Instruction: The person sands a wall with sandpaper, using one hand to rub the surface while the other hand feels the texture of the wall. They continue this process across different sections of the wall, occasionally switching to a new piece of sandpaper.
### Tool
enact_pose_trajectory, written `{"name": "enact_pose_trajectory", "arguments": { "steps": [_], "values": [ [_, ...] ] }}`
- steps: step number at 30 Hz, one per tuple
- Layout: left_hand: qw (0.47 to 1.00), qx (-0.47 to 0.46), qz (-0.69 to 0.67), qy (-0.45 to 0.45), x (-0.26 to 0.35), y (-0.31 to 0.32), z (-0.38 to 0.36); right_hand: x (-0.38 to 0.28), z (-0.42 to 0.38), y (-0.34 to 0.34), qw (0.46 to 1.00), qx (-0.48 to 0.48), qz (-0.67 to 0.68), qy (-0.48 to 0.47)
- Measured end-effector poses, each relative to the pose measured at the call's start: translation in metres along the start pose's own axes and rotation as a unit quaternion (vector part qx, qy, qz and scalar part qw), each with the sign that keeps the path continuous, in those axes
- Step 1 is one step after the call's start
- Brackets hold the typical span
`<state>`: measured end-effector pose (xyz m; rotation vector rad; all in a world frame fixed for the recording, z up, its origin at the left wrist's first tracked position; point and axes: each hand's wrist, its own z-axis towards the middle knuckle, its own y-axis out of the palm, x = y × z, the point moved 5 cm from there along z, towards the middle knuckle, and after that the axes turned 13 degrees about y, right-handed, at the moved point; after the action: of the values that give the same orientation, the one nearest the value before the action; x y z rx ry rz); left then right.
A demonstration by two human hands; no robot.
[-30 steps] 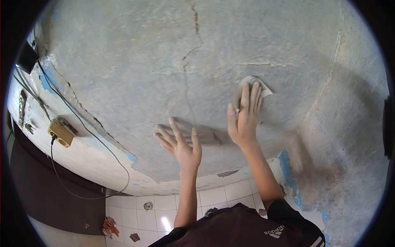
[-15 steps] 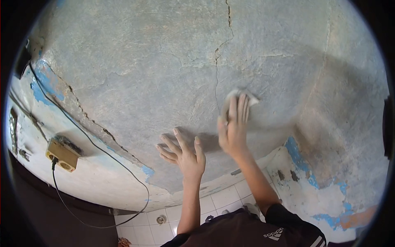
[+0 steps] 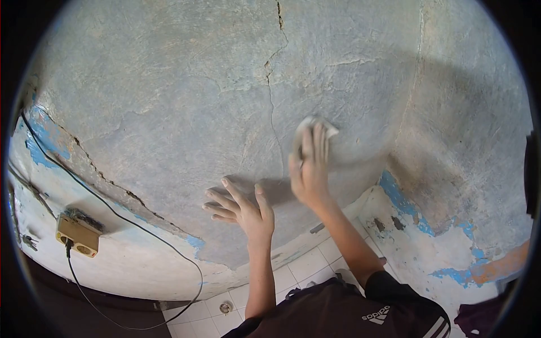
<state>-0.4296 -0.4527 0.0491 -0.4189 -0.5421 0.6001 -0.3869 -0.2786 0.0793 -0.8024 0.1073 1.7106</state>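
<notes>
Against the grey, rough-plastered wall [image 3: 186, 124], both our hands are raised, just right of the middle of the view. Our right hand [image 3: 313, 177] holds a pale sheet [image 3: 332, 131] flat to the plaster, its fingers laid close together over it and its thumb standing off to the left; a white corner sticks out beyond the fingertips. We see a little blur on that hand. Lower and to the left, our left hand [image 3: 245, 214] is spread wide and holds nothing, its fingertips by the wall; we cannot tell whether the palm touches.

A jagged crack [image 3: 280, 19] comes down the wall from the top and thins out near the pale sheet, to its left. At the lower left we have a yellowish socket box [image 3: 84, 235] with a black plug [image 3: 69, 248] in it. Blue paint [image 3: 401, 194] shows in the corner to the right of our right arm. White floor tiles [image 3: 310, 265] lie below, beyond our dark shirt [image 3: 315, 315].
</notes>
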Motion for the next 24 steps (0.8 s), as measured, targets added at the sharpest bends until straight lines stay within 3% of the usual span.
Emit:
{"name": "enact_pose_trajectory", "arguments": {
  "steps": [3,7,9,12,16,19,22,24],
  "values": [
    [1.000,0.010,0.004,-0.004,0.004,0.001,0.000,0.007,0.021,-0.015,0.997,0.062,0.044,0.011],
    [0.999,0.033,-0.014,-0.015,0.018,0.006,0.001,0.019,-0.038,0.008,0.999,0.030,0.036,0.001],
    [0.999,0.033,-0.020,-0.013,0.028,0.013,0.001,0.026,-0.060,0.018,0.998,-0.055,0.003,0.017],
    [0.999,0.029,-0.025,-0.023,0.044,0.024,0.003,0.052,-0.030,0.003,1.000,-0.011,0.012,0.008],
    [0.996,0.067,-0.035,-0.042,0.066,0.035,0.009,0.104,0.062,-0.068,0.989,0.088,0.101,0.062],
    [0.997,0.069,-0.012,-0.037,0.091,0.054,0.013,0.131,0.073,-0.082,0.996,0.051,0.074,0.018],
    [0.996,0.069,-0.014,-0.046,0.123,0.078,0.017,0.156,0.027,-0.061,0.999,-0.031,0.011,-0.040],
    [0.997,0.055,-0.011,-0.044,0.144,0.093,0.017,0.166,0.029,-0.069,0.998,-0.050,0.038,-0.030]
  ]
}}
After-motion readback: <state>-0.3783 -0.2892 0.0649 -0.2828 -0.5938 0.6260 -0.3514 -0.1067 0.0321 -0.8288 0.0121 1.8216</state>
